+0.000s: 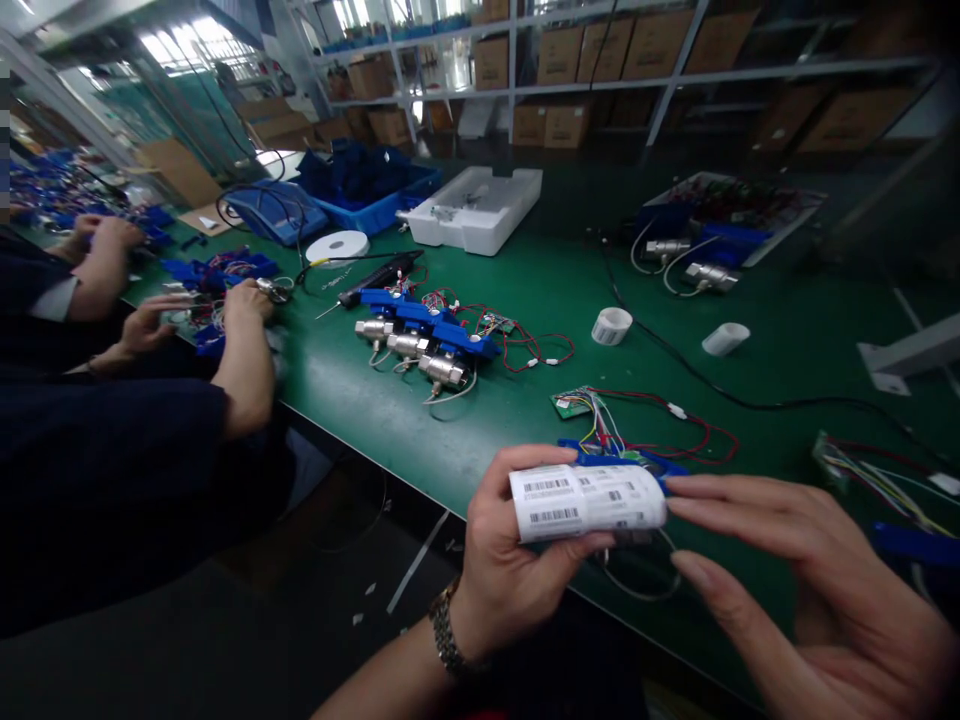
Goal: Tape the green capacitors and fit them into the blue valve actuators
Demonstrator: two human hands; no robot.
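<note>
My left hand [517, 545] is closed around a roll of white barcode labels [589, 503], its printed side facing up. At the roll's right end is my right hand [795, 570]. Its fingertips reach the edge of the roll, while the thumb stays apart below, so the hand looks open. Partly hidden behind the roll is a blue-housed valve unit [667, 466] with a grey cable loop. A small green circuit board [574, 403] with coloured wires lies just beyond it.
Several blue-and-metal valve units [424, 345] stand in a row beside a dark electric screwdriver [382, 280]. Two more label rolls [611, 326] [725, 340] sit on the green table [517, 410]. Farther back is a white foam tray [480, 215]. Co-workers' hands [247, 305] handle parts at left.
</note>
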